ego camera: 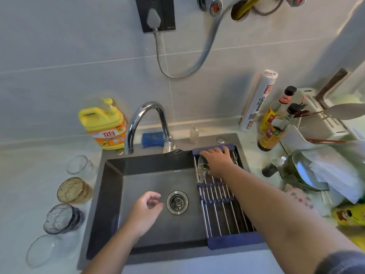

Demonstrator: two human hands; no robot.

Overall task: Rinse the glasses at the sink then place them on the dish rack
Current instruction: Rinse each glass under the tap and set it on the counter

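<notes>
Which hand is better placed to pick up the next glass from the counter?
Left. The left hand hangs empty over the sink, on the side of the amber glass and its neighbours; the right hand is across at a clear glass on the dish rack.

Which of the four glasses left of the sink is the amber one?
The amber glass is second from the back, between a clear glass and a smoky grey glass.

Soft, even daylight; wide-angle bending and blur at edges; faucet [146, 123] glints.
</notes>
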